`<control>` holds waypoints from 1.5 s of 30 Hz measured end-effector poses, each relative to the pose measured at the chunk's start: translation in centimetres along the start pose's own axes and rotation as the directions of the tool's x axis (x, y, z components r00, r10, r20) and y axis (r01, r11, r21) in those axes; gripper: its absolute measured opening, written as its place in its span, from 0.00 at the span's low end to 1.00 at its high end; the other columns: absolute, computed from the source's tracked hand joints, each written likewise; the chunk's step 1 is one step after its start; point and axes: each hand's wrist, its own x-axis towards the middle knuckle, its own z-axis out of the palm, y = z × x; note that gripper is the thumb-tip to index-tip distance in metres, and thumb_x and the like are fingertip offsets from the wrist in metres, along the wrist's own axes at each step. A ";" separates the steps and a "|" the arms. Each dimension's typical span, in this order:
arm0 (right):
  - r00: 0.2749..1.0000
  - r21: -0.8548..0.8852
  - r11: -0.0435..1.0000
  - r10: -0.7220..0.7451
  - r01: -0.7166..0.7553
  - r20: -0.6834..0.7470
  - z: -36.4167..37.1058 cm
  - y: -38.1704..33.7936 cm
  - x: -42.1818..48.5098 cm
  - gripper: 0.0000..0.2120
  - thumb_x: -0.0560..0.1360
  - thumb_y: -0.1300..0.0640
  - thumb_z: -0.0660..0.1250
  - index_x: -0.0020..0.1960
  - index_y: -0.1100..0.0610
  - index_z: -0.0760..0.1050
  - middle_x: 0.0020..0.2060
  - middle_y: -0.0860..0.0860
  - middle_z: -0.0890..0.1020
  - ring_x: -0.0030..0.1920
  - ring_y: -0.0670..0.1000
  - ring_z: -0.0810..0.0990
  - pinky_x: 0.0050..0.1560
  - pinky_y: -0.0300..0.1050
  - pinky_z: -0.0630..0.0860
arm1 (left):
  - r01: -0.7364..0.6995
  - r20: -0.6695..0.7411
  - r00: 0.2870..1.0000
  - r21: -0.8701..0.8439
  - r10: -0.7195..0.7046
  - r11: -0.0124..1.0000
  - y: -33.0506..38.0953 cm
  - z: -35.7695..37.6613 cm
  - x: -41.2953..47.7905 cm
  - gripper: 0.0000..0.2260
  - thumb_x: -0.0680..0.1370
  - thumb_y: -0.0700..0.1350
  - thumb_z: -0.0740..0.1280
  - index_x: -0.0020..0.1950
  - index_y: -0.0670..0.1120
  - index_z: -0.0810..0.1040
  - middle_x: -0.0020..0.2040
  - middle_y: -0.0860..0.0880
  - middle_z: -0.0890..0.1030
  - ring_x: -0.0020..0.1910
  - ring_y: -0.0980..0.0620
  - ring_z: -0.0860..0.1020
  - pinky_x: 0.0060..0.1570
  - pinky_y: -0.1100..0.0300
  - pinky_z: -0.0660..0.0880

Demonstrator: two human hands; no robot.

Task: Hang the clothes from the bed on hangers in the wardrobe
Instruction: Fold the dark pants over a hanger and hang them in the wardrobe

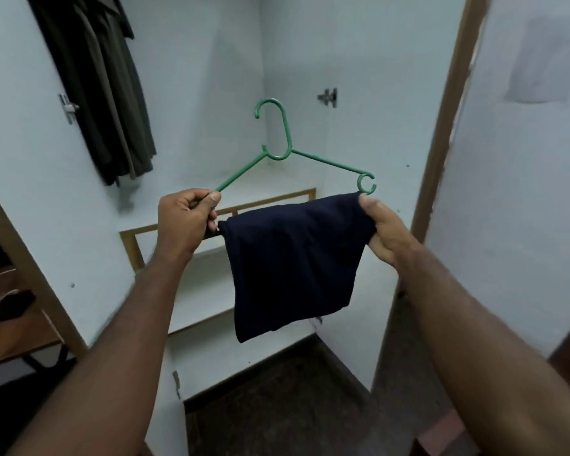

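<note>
Your left hand (186,222) is gripping the green hanger (287,149); your right hand (384,232) is pinching the navy garment (293,268) draped over its bar.

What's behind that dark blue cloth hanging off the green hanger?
The navy cloth hides the green hanger's lower bar. Around its edges show white wardrobe shelves; what lies directly behind is covered.

Inside the wardrobe (343,60) a white shelf (204,291) with a wood-coloured front edge is seen low down. A second, wood-framed level (264,201) is set just above it, toward the back. A dark speckled floor (293,396) is shown below the shelf. At the left edge a brown wooden tabletop (20,337) is partly seen. A dark object (10,307), too blurred to be named, is laid on it.
</note>
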 end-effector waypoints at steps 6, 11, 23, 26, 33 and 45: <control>0.993 0.083 0.996 -0.016 0.026 -0.120 6.9 0.2 11.2 0.07 0.80 0.54 0.65 0.44 0.56 0.75 0.38 0.50 0.83 0.41 0.48 0.81 0.45 0.44 0.79 | 0.008 -0.137 0.990 -0.022 -0.011 1.000 -1.4 -2.7 8.4 0.06 0.76 0.39 0.71 0.39 0.42 0.81 0.25 0.48 0.75 0.20 0.53 0.70 0.25 0.63 0.72; 1.000 0.080 0.997 0.001 0.000 -0.009 12.2 1.1 21.0 0.06 0.79 0.57 0.66 0.44 0.56 0.74 0.42 0.53 0.82 0.42 0.52 0.81 0.45 0.49 0.80 | -0.035 -0.291 0.956 -0.006 0.032 0.999 -1.9 -5.2 15.3 0.04 0.73 0.38 0.74 0.39 0.42 0.82 0.28 0.47 0.77 0.23 0.55 0.71 0.27 0.63 0.73; 0.993 0.384 0.921 -0.097 0.062 0.072 22.7 -5.5 47.4 0.10 0.73 0.65 0.70 0.54 0.65 0.79 0.48 0.59 0.84 0.46 0.56 0.84 0.45 0.51 0.83 | 0.030 -0.274 0.954 -0.322 -0.124 0.946 -6.2 -0.6 37.3 0.24 0.75 0.57 0.70 0.59 0.39 0.78 0.53 0.43 0.84 0.51 0.47 0.84 0.47 0.54 0.81; 0.977 0.386 0.918 -0.156 0.090 0.144 25.0 -6.6 52.5 0.05 0.75 0.64 0.68 0.51 0.63 0.79 0.44 0.58 0.83 0.43 0.54 0.82 0.46 0.50 0.83 | -0.050 -0.435 0.900 -0.169 -0.029 0.984 -5.8 -0.6 42.3 0.19 0.74 0.50 0.74 0.59 0.40 0.78 0.52 0.43 0.84 0.51 0.46 0.84 0.47 0.53 0.81; 0.967 0.397 0.910 -0.194 0.115 0.165 30.9 -8.3 63.3 0.05 0.76 0.63 0.69 0.51 0.64 0.79 0.46 0.58 0.83 0.42 0.54 0.82 0.46 0.49 0.83 | -0.282 -0.587 0.764 0.070 0.268 0.957 -4.6 -1.6 52.9 0.13 0.78 0.37 0.69 0.62 0.37 0.75 0.51 0.45 0.83 0.49 0.51 0.82 0.47 0.61 0.81; 0.948 0.460 0.880 -0.239 0.120 0.208 45.5 -12.3 78.7 0.11 0.75 0.62 0.68 0.57 0.64 0.80 0.48 0.61 0.82 0.43 0.57 0.81 0.49 0.55 0.80 | -0.417 -0.497 0.502 0.579 0.708 0.701 1.0 -4.5 68.7 0.39 0.77 0.40 0.70 0.80 0.47 0.47 0.69 0.44 0.71 0.62 0.49 0.75 0.64 0.59 0.71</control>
